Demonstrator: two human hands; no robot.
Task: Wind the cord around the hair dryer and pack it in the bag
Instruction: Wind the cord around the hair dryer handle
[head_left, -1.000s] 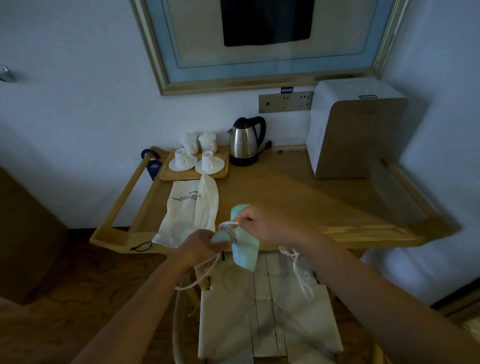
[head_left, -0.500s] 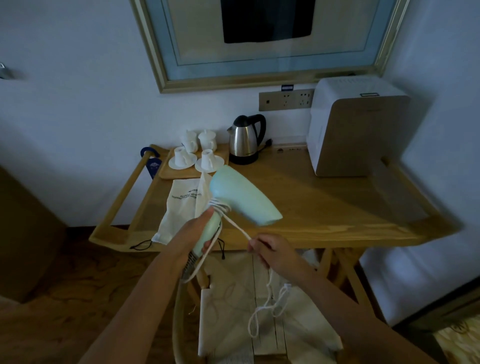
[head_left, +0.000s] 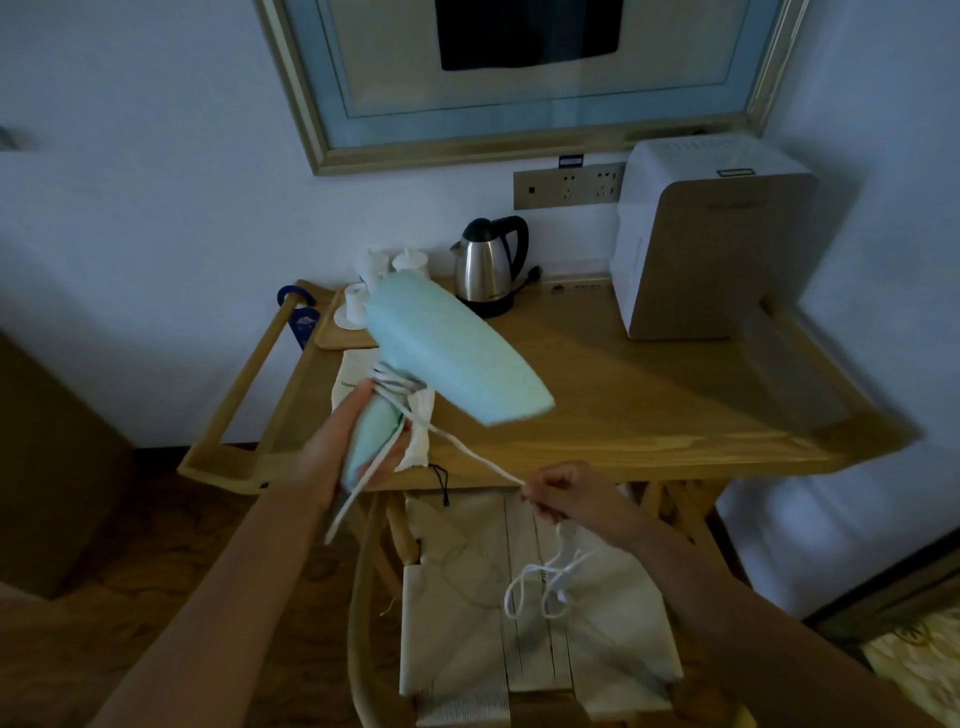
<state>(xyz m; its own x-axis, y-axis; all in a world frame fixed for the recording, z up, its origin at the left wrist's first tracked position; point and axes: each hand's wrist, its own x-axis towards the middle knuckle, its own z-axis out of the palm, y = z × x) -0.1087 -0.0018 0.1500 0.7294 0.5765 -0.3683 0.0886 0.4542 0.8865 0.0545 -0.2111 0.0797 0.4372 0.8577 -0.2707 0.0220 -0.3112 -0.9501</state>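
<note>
A pale mint hair dryer (head_left: 452, 358) is held above the wooden table's front left part, barrel pointing right and slightly down. My left hand (head_left: 343, 447) grips its handle from below. Several turns of white cord (head_left: 467, 449) lie around the handle's top, and one strand runs taut down to the right. My right hand (head_left: 566, 493) pinches that strand at the table's front edge; the rest hangs in loops below it. A white cloth bag (head_left: 415, 441) lies flat on the table, mostly hidden behind the dryer and my left hand.
A steel kettle (head_left: 488, 270) stands at the back, beside a wooden tray (head_left: 337, 338) with white cups. A white and beige box appliance (head_left: 711, 244) fills the back right. A chair with a woven seat (head_left: 524, 623) stands under the table's front edge. The table (head_left: 649, 395) has raised side rails.
The dryer went from low at the table edge up over the table, barrel now pointing right. My right hand dropped from the dryer, drawing the cord out taut to the lower right.
</note>
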